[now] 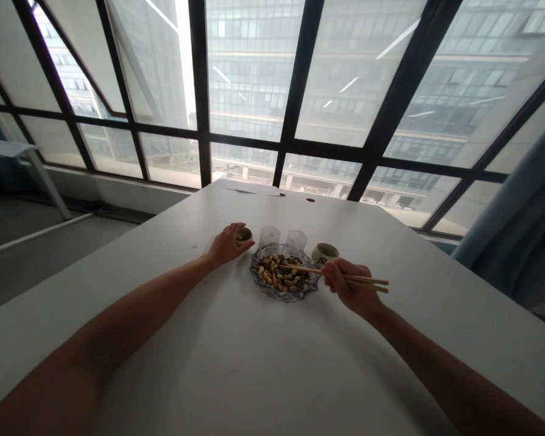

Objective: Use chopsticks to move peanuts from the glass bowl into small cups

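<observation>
My right hand (352, 284) grips a pair of wooden chopsticks (309, 269), whose tips reach into a scalloped clear glass bowl (285, 297). Inside it lie peanuts (272, 277) mixed with small dark pieces, perhaps seeds. Whether the chopstick tips pinch anything is too small to tell. To the left of the bowl, my left hand (227, 245) is wrapped round a small cup (244, 235) with a greenish inside; the fingers hide much of it. A second small cup (326, 252), pale with a dark character on its side, stands just beyond my right hand.
Two clear plastic cups (269, 236) stand behind the glass bowl. Sheets of paper (245, 186) lie at the far end of the white table (200, 363). Tall windows rise beyond it, with a blue curtain (513, 224) at the right and another table (9, 147) at the left.
</observation>
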`<state>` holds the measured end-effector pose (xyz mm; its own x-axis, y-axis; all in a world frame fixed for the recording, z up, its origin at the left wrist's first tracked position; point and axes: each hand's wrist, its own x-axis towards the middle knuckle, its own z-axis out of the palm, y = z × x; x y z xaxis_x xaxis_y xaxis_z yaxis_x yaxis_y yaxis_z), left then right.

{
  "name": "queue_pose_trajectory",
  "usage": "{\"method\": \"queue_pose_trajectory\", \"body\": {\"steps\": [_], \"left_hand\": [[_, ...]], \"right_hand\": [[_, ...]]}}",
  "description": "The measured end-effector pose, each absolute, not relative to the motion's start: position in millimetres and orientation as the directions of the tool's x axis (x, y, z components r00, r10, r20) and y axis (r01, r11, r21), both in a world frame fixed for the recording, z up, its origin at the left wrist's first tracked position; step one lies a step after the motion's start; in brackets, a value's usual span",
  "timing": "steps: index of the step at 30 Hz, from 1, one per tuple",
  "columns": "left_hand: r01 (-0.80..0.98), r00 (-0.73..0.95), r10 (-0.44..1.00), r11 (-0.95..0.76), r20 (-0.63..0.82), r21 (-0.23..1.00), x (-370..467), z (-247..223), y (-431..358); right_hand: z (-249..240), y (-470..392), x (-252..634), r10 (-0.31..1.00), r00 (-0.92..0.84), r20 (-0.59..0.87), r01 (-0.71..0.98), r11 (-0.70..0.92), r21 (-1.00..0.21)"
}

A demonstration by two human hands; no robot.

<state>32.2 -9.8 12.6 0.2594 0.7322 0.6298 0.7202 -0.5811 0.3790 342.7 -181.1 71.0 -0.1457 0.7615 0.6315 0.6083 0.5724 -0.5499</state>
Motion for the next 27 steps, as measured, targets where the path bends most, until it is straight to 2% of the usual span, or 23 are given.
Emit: {"method": "queue_pose_trajectory", "body": {"steps": [5,10,14,18,20,24,27], "left_hand": [[0.721,0.264,0.728,-0.585,0.633,0.372,31.9,12.2,-8.6],[0.714,0.275,0.714,-0.6,0.644,0.36,31.8,11.0,-6.9],[0.724,0.273,0.717,-0.592,0.641,0.353,32.3,11.1,-6.8],[0.726,0.28,0.716,-0.594,0.639,0.348,31.8,10.7,-5.8],[0.716,0.281,0.707,-0.605,0.648,0.349,31.6,9.8,-4.7],[0.691,0.28,0.691,-0.627,0.667,0.359,31.8,7.2,-3.2],[0.67,0.27,0.699,-0.63,0.662,0.392,30.4,7.1,-2.0]], "right_hand": [[73.2,-182.8,341.7,0.719,-0.215,0.661,0.631,0.619,-0.468],[73.5,-183.3,342.2,0.707,-0.22,0.672,0.624,0.631,-0.461],[72.8,-180.9,339.9,0.755,-0.109,0.647,0.556,0.586,-0.59],[73.1,-173.5,337.1,0.802,0.168,0.573,0.372,0.486,-0.791],[72.6,-168.0,338.0,0.815,0.269,0.514,0.265,0.451,-0.852],[67.9,-158.8,342.0,0.837,0.352,0.418,0.108,0.408,-0.907],[65.7,-157.5,343.6,0.83,0.382,0.407,0.077,0.41,-0.909]]}}
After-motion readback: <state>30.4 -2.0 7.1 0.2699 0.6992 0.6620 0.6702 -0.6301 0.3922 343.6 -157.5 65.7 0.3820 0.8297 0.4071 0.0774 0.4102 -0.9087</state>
